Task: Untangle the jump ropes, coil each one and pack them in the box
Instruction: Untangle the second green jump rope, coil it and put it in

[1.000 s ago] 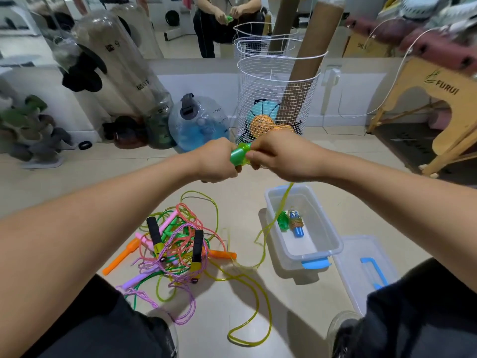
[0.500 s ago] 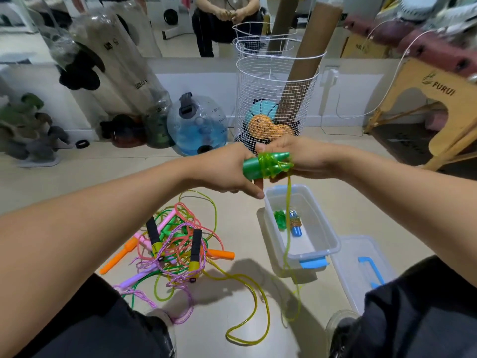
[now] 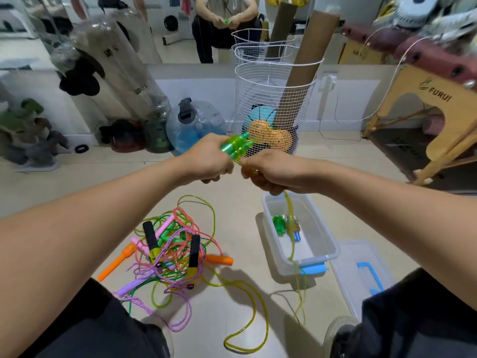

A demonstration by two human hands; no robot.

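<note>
Paired green handles [image 3: 236, 147] are gripped by the left hand [image 3: 210, 161], long axis pointing up-right; the yellow-green cord [image 3: 290, 223] (pinched by the right hand [image 3: 268, 174]) trails down over the open box [image 3: 333, 250].

Beige floor [image 3: 232, 184], wall mirror [image 3: 180, 29], wire basket [image 3: 273, 99]

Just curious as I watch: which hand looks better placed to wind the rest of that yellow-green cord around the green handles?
Probably the right hand: it already pinches the yellow-green cord trailing down to the floor, while the left hand grips the green handles.
</note>
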